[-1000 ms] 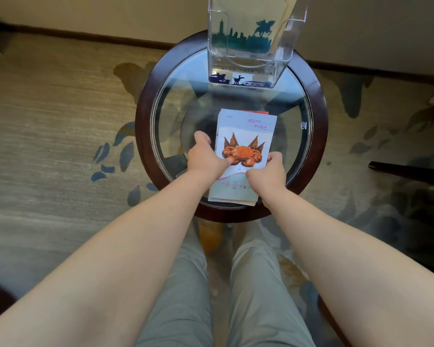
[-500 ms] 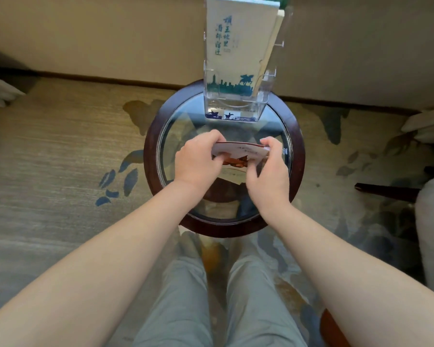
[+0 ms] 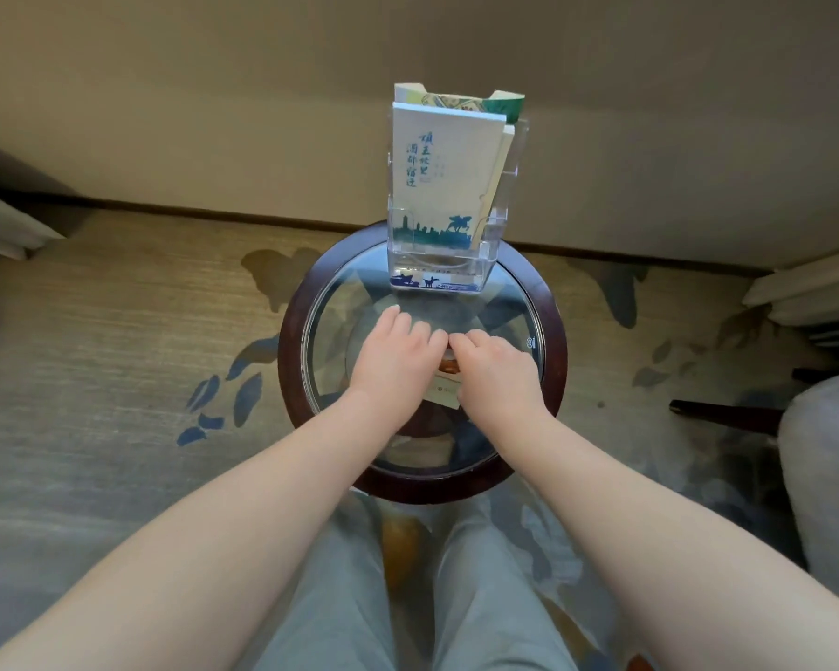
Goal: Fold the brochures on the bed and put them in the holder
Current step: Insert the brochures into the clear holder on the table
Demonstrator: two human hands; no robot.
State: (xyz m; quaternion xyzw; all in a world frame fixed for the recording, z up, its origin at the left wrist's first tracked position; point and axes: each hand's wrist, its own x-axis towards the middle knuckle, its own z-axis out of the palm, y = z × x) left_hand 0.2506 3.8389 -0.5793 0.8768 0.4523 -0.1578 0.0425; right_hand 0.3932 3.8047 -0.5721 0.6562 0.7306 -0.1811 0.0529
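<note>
At the counter's (image 3: 551, 380) centre, the left hand (image 3: 393, 360) presses flat, released, and the right hand (image 3: 497, 375), grip impossible to tell, covers the part-folded brochure (image 3: 444, 392), while filed brochures (image 3: 437, 176) stand in the holder (image 3: 496, 234) at 12 o'clock; inserting this one is left.

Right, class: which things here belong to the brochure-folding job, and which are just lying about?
Belong to the job:
left hand
right hand
paper brochure with an orange picture, under both hands
clear plastic holder
white brochure with blue lettering, standing in the holder
round glass-topped table, the work surface

Just lying about:
patterned beige carpet
grey upholstered seat, at the right
</note>
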